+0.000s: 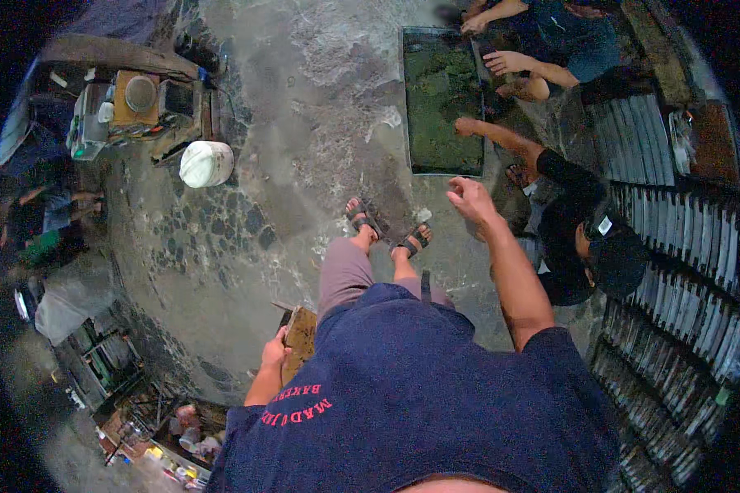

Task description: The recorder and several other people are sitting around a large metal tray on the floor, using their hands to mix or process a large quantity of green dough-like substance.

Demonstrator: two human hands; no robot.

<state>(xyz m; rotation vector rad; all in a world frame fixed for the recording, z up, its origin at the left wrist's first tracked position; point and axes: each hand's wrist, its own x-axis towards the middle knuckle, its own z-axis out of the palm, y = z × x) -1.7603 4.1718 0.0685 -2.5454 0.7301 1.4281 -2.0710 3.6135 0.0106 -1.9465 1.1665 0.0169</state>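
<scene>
My left hand (276,352) is closed around the edge of a tan wooden board (302,338), held low at my left side. Part of that board is hidden behind my dark blue shirt, and its exact kind cannot be made out. Stretched forward, my right hand (471,199) has loosely bent fingers that look apart, with nothing visible in them. It is nearest to the front edge of a shallow rectangular tray (447,173) on the floor. Dark greenish material fills the tray. Another person's hand (466,126) reaches over its right side.
A co-worker in a black cap (618,261) crouches close on my right, another person (580,41) beyond. Stacked slatted racks (682,238) line the right side. At the left stand a white bucket (206,164) and a cluttered stand (131,103). The floor (329,107) is rough.
</scene>
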